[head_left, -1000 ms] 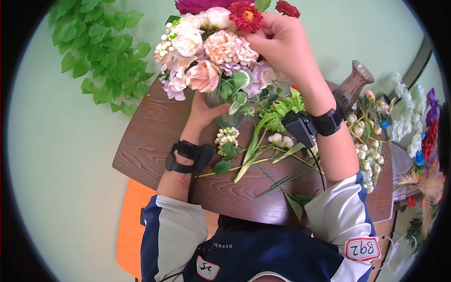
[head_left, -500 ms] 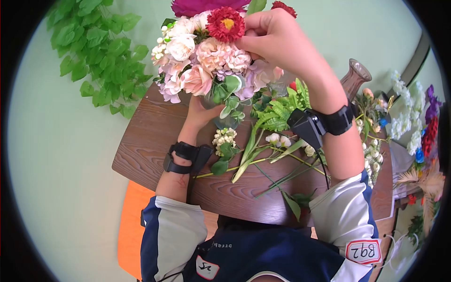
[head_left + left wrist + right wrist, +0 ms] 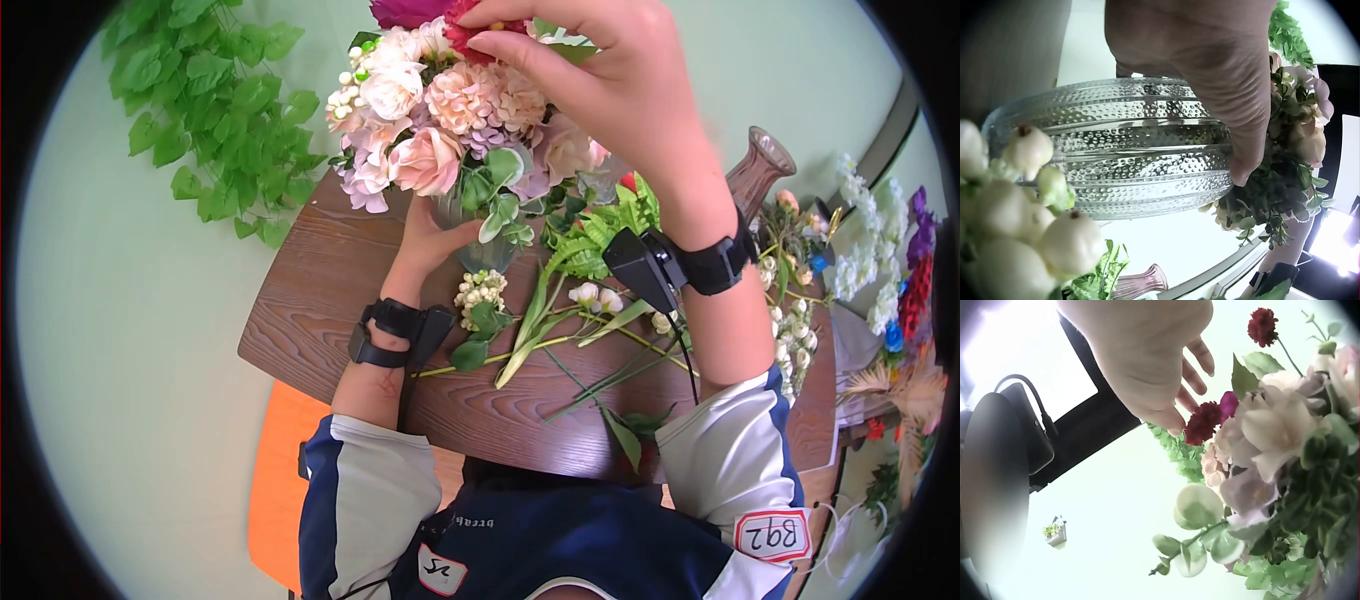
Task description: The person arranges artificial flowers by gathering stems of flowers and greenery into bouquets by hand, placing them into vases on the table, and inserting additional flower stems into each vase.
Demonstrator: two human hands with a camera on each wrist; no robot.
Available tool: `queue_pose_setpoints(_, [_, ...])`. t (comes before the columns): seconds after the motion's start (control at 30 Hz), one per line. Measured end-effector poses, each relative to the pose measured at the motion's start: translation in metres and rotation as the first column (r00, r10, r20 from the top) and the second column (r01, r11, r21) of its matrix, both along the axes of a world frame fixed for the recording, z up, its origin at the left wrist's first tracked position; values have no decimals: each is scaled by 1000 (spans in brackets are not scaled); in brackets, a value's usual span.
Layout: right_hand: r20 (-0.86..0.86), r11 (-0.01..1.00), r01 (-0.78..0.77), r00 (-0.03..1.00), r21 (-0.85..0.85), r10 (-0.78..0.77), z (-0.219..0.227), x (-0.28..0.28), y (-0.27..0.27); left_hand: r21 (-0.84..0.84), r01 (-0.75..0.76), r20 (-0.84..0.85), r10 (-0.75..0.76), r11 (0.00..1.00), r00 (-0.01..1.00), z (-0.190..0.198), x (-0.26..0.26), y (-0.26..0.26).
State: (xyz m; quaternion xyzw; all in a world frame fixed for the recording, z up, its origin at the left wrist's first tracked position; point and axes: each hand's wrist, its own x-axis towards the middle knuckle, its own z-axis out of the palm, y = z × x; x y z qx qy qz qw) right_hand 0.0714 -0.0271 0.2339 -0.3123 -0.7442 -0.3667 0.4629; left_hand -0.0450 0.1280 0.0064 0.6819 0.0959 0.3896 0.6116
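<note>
My left hand (image 3: 432, 240) grips the neck of a clear ribbed glass vase (image 3: 1141, 144), its thumb lying along the textured glass in the left wrist view. Out of the vase rises a full bouquet of peach roses (image 3: 428, 162), cream blooms (image 3: 392, 92), lilac petals and variegated leaves (image 3: 1194, 509). High on the bouquet, my right hand (image 3: 625, 85) pinches the edge of a red flower (image 3: 1202, 423) between thumb and forefinger; its other fingers are loosely extended. A magenta bloom (image 3: 405, 10) sits just beyond. A second red flower (image 3: 1263, 327) stands on its own stem.
On the wooden table (image 3: 300, 300) lie a white berry sprig (image 3: 482, 292), fern leaves (image 3: 600, 235) and loose stems. A pinkish glass vase (image 3: 760, 165) and more white flowers (image 3: 795, 340) are at the right. Green ivy (image 3: 215, 110) hangs on the left wall.
My right hand first drew the red flower leftward and down, then moved back up, its fingers now covering much of the bloom. The left hand keeps its grip on the vase.
</note>
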Motion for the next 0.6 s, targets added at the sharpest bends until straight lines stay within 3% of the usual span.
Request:
queue_pose_setpoints(0.1, [-139, 997, 17, 990, -74, -27, -7, -2, 1, -11, 16, 27, -16, 1000, 999, 2, 0, -2])
queue_pose_setpoints(0.17, [-219, 985, 103, 967, -138, -132, -7, -5, -2, -11, 28, 39, -28, 1000, 999, 1, 1, 2])
queue_pose_setpoints(0.3, [-94, 986, 144, 984, -82, -152, -3, -5, -3, 36, 16, 34, -17, 999, 999, 0, 2, 1])
queue_pose_setpoints(0.4, [-179, 987, 72, 979, -147, -98, -8, -2, 1, 23, 19, 45, -20, 1000, 999, 5, 1, -2])
queue_pose_setpoints(0.47, [-327, 967, -79, 945, -241, -4, -11, 0, 2, 22, 36, 42, -36, 999, 998, 5, 1, -1])
queue_pose_setpoints(0.6, [-338, 951, -45, 939, -306, -64, -8, -3, -6, 38, 12, 13, -13, 999, 1000, -2, 4, 6])
